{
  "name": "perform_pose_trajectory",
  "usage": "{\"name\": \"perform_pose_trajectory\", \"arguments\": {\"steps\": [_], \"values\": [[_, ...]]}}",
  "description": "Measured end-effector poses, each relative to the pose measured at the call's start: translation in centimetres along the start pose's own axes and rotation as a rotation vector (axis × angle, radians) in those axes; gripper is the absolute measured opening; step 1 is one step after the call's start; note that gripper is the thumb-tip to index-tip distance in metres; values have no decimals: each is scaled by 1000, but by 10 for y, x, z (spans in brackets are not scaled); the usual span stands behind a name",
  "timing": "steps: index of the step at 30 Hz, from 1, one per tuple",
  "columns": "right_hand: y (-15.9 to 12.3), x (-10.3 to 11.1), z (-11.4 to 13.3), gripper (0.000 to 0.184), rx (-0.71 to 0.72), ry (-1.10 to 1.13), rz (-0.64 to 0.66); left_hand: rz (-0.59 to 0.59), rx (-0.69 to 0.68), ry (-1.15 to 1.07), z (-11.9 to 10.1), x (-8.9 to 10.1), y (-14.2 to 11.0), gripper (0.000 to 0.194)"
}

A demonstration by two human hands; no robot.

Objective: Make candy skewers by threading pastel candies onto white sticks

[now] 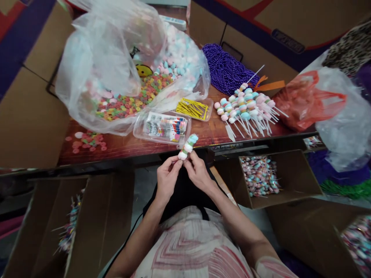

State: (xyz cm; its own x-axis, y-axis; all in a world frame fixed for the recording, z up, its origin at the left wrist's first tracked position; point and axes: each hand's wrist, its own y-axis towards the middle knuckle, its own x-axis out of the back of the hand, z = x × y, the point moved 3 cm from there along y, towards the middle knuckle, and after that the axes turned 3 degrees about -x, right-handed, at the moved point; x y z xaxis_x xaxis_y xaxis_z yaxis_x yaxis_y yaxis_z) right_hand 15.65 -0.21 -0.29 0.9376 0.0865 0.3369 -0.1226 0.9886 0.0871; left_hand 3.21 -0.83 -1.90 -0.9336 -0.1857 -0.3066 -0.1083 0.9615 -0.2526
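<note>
Purple beads (224, 69) beside cardboard box (257, 52); leopard-print cloth (349, 50) right.

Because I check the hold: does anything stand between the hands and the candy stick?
Nothing visible: left hand and right hand meet at the lower end of the candy stick; what they cover cannot be seen.

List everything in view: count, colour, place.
Table: one, reddish, ahead
Held skewer: one, multicoloured, centre
Skewers: many, pastel, table right
Candy bag: one, clear, table left
Rings: many, multicoloured, candy bag
Marshmallows: many, pastel, candy bag
Label tray: one, clear, table front
Ties: many, yellow, table centre
Beads: many, purple, table back
Bag: one, red, table right
Boxes: several, brown, around table
Loose rings: several, reddish, table left
Left hand, right hand: two, bare, at held skewer
</note>
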Motion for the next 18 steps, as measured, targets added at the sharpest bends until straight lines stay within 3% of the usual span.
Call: {"name": "perform_pose_trajectory", "arguments": {"steps": [5, 9, 14, 18], "values": [[-4, 5, 2, 28, 318, -275, -137, 49, 258, -294, -3, -8, 10, 38], [-5, 10, 2, 27, 509, -518, -177, 72, 378, -371, -7, -13, 10, 41], [-3, 10, 6, 26, 484, -546, -225, 127, 393, -423, -6, -23, 2, 36], [-11, 15, 8, 23, 285, -295, -320, 216, 369, -329, 3, -31, 0, 35]]}}
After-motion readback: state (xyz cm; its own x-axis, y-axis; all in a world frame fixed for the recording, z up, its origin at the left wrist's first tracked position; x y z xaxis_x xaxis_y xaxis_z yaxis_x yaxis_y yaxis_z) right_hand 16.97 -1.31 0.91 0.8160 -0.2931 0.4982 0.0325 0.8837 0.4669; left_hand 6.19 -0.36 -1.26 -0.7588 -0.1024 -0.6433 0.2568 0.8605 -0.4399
